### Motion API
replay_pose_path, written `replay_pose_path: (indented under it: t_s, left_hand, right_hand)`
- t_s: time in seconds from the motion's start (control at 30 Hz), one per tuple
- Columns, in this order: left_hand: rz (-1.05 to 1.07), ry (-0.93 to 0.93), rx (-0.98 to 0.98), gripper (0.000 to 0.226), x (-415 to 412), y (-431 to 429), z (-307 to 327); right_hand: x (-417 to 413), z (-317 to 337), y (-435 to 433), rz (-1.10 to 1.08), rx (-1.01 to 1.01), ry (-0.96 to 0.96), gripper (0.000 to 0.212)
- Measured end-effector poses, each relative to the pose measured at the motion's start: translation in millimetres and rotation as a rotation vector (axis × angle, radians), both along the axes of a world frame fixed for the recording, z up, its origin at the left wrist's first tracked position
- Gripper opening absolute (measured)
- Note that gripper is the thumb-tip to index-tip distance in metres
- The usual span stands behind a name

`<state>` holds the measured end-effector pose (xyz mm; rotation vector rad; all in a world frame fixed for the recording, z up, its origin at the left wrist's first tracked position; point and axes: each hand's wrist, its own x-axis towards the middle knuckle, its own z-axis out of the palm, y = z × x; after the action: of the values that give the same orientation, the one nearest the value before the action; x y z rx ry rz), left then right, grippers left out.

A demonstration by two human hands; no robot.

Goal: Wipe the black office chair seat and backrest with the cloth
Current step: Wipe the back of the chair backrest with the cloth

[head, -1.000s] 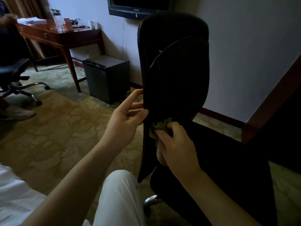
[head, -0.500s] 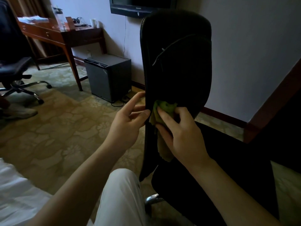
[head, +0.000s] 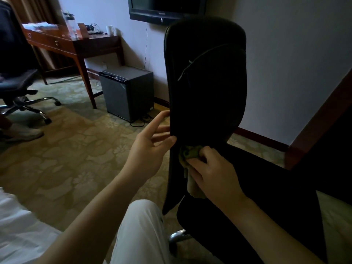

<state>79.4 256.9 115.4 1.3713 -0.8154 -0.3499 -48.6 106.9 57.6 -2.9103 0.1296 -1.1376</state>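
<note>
Gripping cloth, R hand now lower on backrest; L hand straight-fingered, touching edge.

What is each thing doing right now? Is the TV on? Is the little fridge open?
TV, off, screen dark.
Mini fridge, door shut.
Backrest, upright.
Cloth, bunched, pressed on the lower backrest.
Right hand, grips the cloth.
Left hand, fingers straight, touching the backrest's edge.
Mug, upright on the desk.
</note>
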Motion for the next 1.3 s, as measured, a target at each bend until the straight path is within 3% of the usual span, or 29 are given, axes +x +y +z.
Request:
replay_pose_path:
  t_s: [0.2,0.43,0.6,0.7,0.9,1.07,1.3]
  left_hand:
    - [0.014,-0.039,0.054,0.089,1.1,1.8,-6.1]
    - [0.021,-0.029,0.048,0.082,0.5,1.8,-6.5]
    - [0.047,-0.046,0.066,0.081,0.1,1.1,-6.8]
    - [0.034,-0.041,0.063,0.080,-0.1,1.7,-7.8]
    - [0.038,-0.033,0.057,0.083,1.1,0.3,-9.2]
    - [0.035,-0.011,0.056,0.085,1.7,-0.2,-8.8]
    - [0.036,-0.026,0.068,0.082,1.8,-2.1,-9.1]
  right_hand:
    - [-10.6,16.4,-3.6,0.008,0.122,-0.149,0.030]
    - [11.6,27.7,5.2,-0.048,0.030,-0.084,0.032]
    - [12.1,13.0,16.1,-0.125,0.007,-0.002,0.010]
    - [0.3,2.1,13.6,-0.085,0.015,0.065,0.012]
    - [-18.1,11.7,3.0,0.038,0.108,-0.033,0.029]
    - [-7.5,23.8,-1.7,-0.025,0.078,-0.012,0.038]
    - [6.4,22.9,16.8,-0.158,-0.013,-0.063,0.024]
